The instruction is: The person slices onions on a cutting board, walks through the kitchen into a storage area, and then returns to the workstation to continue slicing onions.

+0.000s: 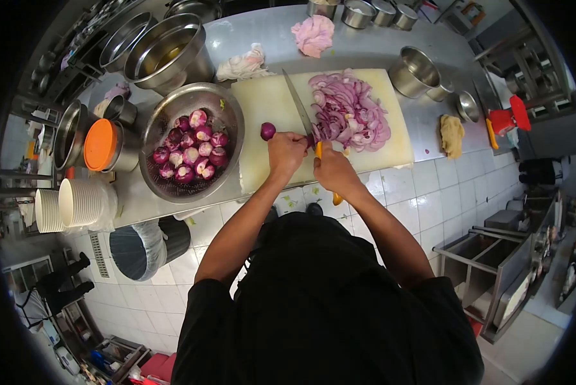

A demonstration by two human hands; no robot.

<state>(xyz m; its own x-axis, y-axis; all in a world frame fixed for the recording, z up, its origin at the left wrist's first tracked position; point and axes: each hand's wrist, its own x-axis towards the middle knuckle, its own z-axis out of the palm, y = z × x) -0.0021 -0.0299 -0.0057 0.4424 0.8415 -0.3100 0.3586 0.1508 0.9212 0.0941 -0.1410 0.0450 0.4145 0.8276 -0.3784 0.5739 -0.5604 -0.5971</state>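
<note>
My right hand (335,170) is closed round the orange handle of a kitchen knife (296,99), whose long blade points away from me over the cutting board (254,102). Close to the blade's left side, the curled fingers of my left hand (287,154) press on a red onion piece (310,138), mostly hidden by them. A red onion half (268,131) lies just left of that hand. To the right of the blade spreads a heap of sliced red onion (349,112). Peeled whole red onions (188,154) fill the bottom of a steel colander (152,122) at the left.
Steel pots (172,54) and an orange lid (100,144) stand at the left, with stacked paper bowls (82,202) in front. Behind the board lie a white cloth (243,63) and a pink cloth (313,36). Rightward are a steel pot (414,72) and a yellow cloth (452,136).
</note>
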